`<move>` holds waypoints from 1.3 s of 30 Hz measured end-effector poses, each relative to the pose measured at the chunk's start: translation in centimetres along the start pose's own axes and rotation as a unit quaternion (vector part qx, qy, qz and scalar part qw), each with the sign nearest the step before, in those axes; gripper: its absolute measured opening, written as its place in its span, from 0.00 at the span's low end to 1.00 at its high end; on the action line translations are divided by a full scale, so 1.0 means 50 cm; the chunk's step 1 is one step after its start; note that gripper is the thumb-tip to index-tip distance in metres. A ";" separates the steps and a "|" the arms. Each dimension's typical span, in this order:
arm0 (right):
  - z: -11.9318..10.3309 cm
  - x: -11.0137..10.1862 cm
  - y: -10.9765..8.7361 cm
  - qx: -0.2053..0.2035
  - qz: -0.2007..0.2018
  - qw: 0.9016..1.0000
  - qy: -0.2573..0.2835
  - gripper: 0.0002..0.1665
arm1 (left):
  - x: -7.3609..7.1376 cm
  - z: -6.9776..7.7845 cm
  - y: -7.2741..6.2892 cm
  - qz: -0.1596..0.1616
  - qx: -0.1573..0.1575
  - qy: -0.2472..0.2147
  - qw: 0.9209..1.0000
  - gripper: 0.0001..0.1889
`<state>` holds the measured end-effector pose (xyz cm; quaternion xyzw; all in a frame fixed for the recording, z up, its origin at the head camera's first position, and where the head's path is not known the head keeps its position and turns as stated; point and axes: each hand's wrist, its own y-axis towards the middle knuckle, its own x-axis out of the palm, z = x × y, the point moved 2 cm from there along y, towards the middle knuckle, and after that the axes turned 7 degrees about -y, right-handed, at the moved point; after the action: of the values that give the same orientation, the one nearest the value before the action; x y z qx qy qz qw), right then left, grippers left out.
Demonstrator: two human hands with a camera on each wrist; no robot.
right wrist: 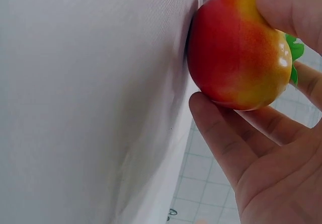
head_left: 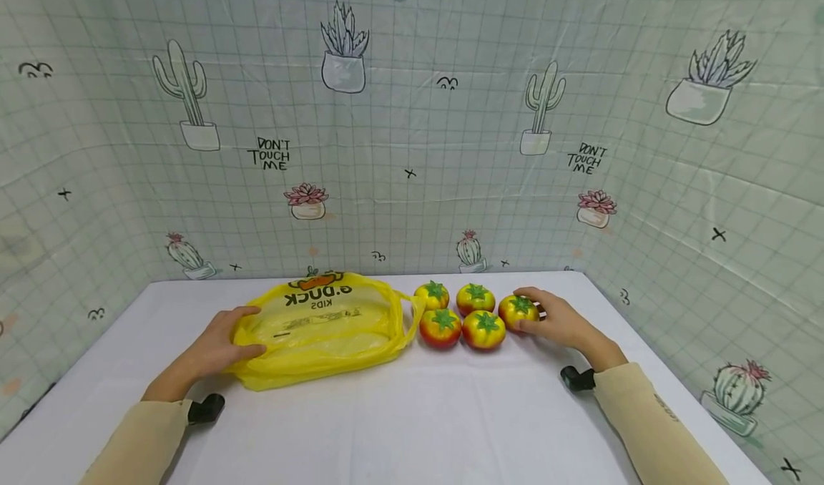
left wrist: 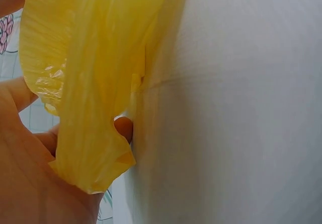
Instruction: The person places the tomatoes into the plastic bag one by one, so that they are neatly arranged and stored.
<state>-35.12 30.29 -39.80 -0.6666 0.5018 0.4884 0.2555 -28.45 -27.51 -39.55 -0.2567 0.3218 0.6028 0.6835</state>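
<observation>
A yellow plastic bag [head_left: 322,327] with mirrored "G.DUCK KIDS" lettering lies flat on the white table. At its left end rests my left hand [head_left: 219,345], thumb and fingers spread along the edge. In the left wrist view the bag's crumpled end [left wrist: 95,133] hangs over the palm and hides part of the fingers. My right hand [head_left: 556,319] holds the rightmost red-and-yellow toy tomato [head_left: 515,312], which has a green leafy top. In the right wrist view the thumb presses one side of that tomato [right wrist: 236,53] and fingers touch the opposite side.
Several more toy tomatoes [head_left: 484,330] sit in two close rows between the bag's handle [head_left: 412,320] and my right hand. The white tabletop [head_left: 412,428] ends at a grid-patterned cloth backdrop [head_left: 412,149] with cactus prints, which also lines both sides.
</observation>
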 end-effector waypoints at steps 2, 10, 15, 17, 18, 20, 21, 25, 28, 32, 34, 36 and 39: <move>0.000 -0.002 0.000 0.001 0.002 1.000 -0.005 0.35 | 0.001 0.000 0.000 -0.001 0.004 -0.002 1.000 0.42; -0.005 -0.007 -0.001 0.018 0.014 1.000 -0.007 0.34 | 0.001 -0.002 -0.003 -0.006 -0.007 -0.003 1.000 0.42; -0.011 -0.013 -0.001 0.020 0.040 0.999 -0.008 0.34 | 0.001 -0.004 -0.005 -0.006 -0.007 -0.002 1.000 0.42; -0.016 -0.019 -0.001 0.015 0.055 0.998 -0.010 0.34 | 0.002 -0.003 -0.005 -0.005 -0.005 -0.003 1.000 0.42; -0.019 -0.023 -0.001 0.011 0.061 0.998 -0.011 0.34 | 0.002 -0.002 -0.005 -0.005 -0.005 -0.003 1.000 0.42; -0.025 -0.028 -0.002 0.002 0.070 0.997 -0.013 0.34 | 0.002 -0.001 -0.005 -0.004 -0.004 -0.003 1.000 0.42; -0.028 -0.031 -0.002 -0.003 0.074 0.997 -0.014 0.34 | 0.002 -0.001 -0.004 -0.004 -0.003 -0.002 1.000 0.42; -0.039 -0.039 -0.003 -0.027 0.096 0.995 -0.022 0.34 | 0.002 -0.003 -0.001 0.000 0.002 0.001 1.000 0.42; -0.047 -0.043 -0.004 -0.045 0.111 0.992 -0.026 0.33 | 0.003 -0.004 -0.001 -0.001 0.001 0.001 1.000 0.42; -0.065 -0.047 -0.007 -0.061 0.123 0.990 -0.024 0.33 | 0.005 -0.005 -0.002 -0.005 -0.003 -0.002 1.000 0.42; -0.078 -0.050 -0.007 -0.068 0.127 0.989 -0.020 0.32 | 0.006 -0.005 -0.002 -0.003 -0.001 -0.002 1.000 0.42; -0.091 -0.051 -0.007 -0.076 0.130 0.988 -0.017 0.32 | 0.006 -0.005 -0.002 0.000 0.000 -0.001 1.000 0.42; -0.108 -0.049 -0.007 -0.094 0.137 0.986 -0.016 0.32 | 0.004 -0.004 -0.002 0.001 0.002 0.003 1.000 0.42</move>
<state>-32.73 26.94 -35.51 -0.6044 0.5366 0.5743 0.1305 -28.37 -27.53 -39.85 -0.2563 0.3253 0.6024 0.6823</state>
